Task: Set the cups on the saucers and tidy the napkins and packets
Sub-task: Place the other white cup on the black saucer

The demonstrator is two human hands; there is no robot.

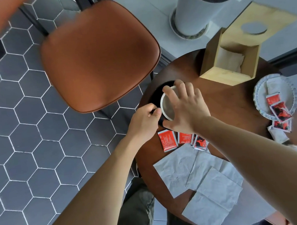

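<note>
A black cup with a white inside stands on a black saucer at the left edge of the round wooden table. My right hand is spread over the cup's top and grips its rim. My left hand pinches the cup's side, probably its handle, which is hidden by the fingers. Several red packets lie just below the cup. Grey napkins are spread out flat near the table's front. A white plate at the right holds more red packets.
A wooden napkin box stands at the back of the table, with a napkin inside. A brown padded chair is close to the table's left. A white planter stands behind. Hexagon floor tiles lie to the left.
</note>
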